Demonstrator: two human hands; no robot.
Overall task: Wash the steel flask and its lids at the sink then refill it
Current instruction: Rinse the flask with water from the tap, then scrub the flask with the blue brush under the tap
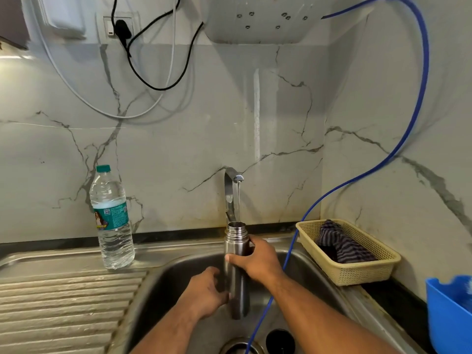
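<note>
The steel flask [236, 241] stands upright over the sink basin [173, 279], its open mouth right under the tap [233, 180]. A thin stream of water runs from the tap into it. My right hand [258, 259] grips the flask's upper body. My left hand [204, 292] grips its lower part from the left. A dark round lid [280, 341] lies on the basin floor beside the drain [240, 347].
A plastic water bottle [112, 221] stands on the ribbed drainboard [63, 310] at left. A beige basket [350, 251] with a striped cloth sits right of the sink, a blue container [449, 315] further right. A blue hose [332, 192] hangs down into the basin.
</note>
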